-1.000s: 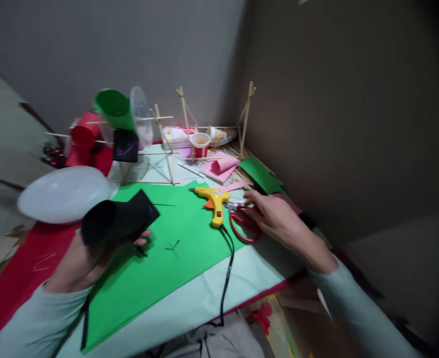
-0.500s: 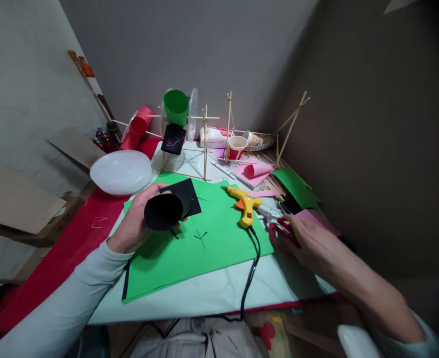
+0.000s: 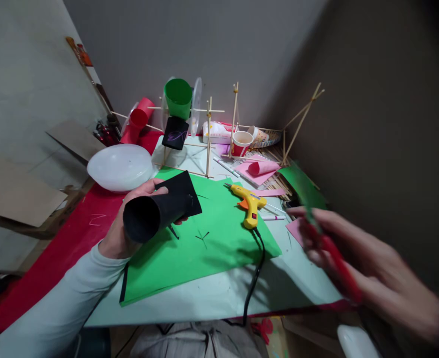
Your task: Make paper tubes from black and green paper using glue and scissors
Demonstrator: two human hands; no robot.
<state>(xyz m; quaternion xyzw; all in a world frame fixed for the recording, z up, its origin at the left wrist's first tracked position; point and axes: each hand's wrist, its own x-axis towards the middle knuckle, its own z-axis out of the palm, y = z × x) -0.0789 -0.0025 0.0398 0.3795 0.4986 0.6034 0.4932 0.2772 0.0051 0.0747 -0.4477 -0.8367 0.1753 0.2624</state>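
left hand (image 3: 115, 234): wrapped round a black paper tube (image 3: 161, 209), thumb on top, solid grip
black paper tube: held just above the left half of the green sheet (image 3: 204, 248), open end facing the camera, loose flap sticking out at the far end
right hand (image 3: 357, 263): super blurry, out past the right edge of the green sheet, fingers closed on red scissors (image 3: 333, 256); blades too smeared to make out
glue gun (image 3: 249, 201): yellow, lying on the far right corner of the green sheet, black cord (image 3: 254, 278) running off its near side
white bowl (image 3: 120, 166): just off the far left corner of the green sheet
stick frame (image 3: 209, 134): beyond the green sheet's far edge, green cup (image 3: 178, 97) up on it
pink roll (image 3: 262, 167): past the far right corner of the green sheet
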